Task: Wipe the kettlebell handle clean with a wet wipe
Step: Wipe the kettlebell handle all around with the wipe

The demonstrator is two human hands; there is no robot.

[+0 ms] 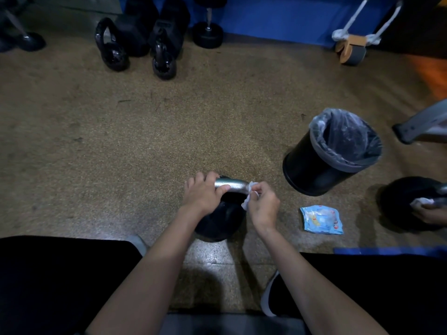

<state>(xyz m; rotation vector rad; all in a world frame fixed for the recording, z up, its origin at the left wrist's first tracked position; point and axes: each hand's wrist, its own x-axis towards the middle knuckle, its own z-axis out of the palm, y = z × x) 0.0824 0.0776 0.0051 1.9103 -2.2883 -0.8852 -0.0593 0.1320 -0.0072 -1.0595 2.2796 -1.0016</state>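
A black kettlebell [217, 221] stands on the speckled floor just in front of my knees. Its silver handle [233, 185] runs left to right across the top. My left hand [203, 194] grips the left end of the handle, thumb over the bar. My right hand [262, 205] pinches a white wet wipe [249, 197] against the right end of the handle, where the bar bends down. Part of the wipe hangs below my fingers.
A black bin [314, 163] with a clear liner stands to the right. A blue wet wipe packet [321, 220] lies on the floor beside it. Another person's hand [430, 211] wipes a second kettlebell [408, 204] at the far right. Several weights [135, 37] line the back wall.
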